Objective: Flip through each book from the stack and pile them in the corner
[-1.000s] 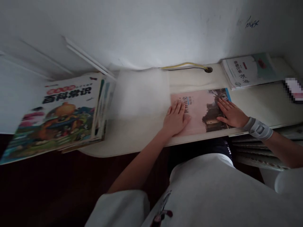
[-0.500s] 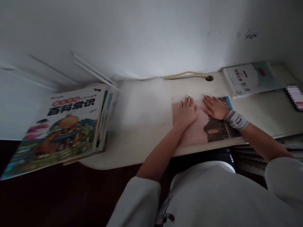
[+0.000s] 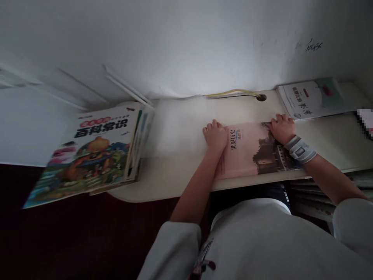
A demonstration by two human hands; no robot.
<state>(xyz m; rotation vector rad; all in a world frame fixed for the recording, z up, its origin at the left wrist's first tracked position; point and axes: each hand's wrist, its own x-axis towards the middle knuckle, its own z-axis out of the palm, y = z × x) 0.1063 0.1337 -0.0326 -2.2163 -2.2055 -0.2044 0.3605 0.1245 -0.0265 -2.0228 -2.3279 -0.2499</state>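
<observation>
A pink book (image 3: 243, 155) with a dark building picture on its right part lies flat on the white desktop, near the front edge. My left hand (image 3: 215, 136) is at its left edge, fingers bent around the far left corner. On the opposite side my right hand (image 3: 282, 128), with a grey wristband, curls its fingers over the far right corner. Both hands are closed on the book, though the thumbs are mostly hidden. Left of it lies a whitish translucent sheet (image 3: 177, 128), blurred at its borders.
A stack of picture books (image 3: 99, 151) overhangs the desk's left end. Another book (image 3: 310, 97) lies at the back right. Yellow and black cables (image 3: 236, 92) run along the wall into a round hole (image 3: 261, 97). A partly blurred-out object (image 3: 366, 120) is at the right edge.
My hands have moved apart, from lying flat on the pink cover to its left and right edges, with fingers now bent. The title on the cover has come into sight.
</observation>
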